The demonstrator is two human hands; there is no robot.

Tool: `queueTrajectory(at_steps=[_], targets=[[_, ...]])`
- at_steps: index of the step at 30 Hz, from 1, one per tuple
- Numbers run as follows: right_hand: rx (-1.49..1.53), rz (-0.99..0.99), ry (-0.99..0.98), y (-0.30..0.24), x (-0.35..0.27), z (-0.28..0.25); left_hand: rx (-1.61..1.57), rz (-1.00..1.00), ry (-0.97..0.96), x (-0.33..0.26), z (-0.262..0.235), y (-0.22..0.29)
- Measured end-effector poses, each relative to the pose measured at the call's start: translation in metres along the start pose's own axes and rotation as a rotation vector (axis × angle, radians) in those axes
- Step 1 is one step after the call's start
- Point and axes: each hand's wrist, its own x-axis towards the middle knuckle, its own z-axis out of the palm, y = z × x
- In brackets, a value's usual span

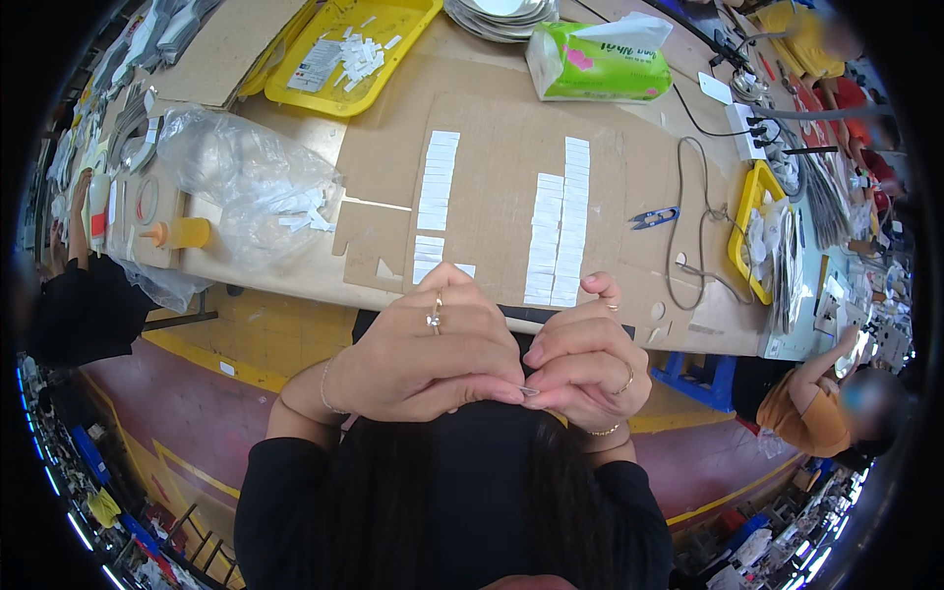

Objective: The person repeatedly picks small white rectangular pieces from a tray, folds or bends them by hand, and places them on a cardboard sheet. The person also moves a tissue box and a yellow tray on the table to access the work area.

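Note:
Close to my body, in front of the table edge, my left hand (428, 344) and my right hand (590, 366) meet fingertip to fingertip. Both are closed in a pinch on one small, thin, pale piece (528, 390), which looks like a small label; most of it is hidden by the fingers. Beyond them, small white labels lie on a cardboard sheet (497, 187). One column of labels (439, 177) is on the left, with a single label beside its near end. Two adjoining columns (575, 197) stand on the right, the outer one reaching farther back.
A yellow tray (366, 103) with loose labels is at the back left, beside a clear plastic bag (231, 167) and an orange-yellow bottle (187, 233). Blue thread snips (654, 217), a grey cord (700, 216) and a yellow basket (745, 231) lie right. A green tissue pack (590, 74) stands behind.

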Motion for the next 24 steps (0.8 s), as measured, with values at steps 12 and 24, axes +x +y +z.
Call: queueTrajectory(at_steps=[12, 24], targets=[[-0.048, -0.014, -0.027, -0.0067, -0.0022, -0.0035, 0.031, 0.07, 0.012, 0.0023, -0.0009, 0.0018], [-0.075, -0.016, -0.02, -0.0087, -0.0042, -0.0051, 0.049, 0.092, 0.007, 0.0023, 0.0008, 0.0029]])
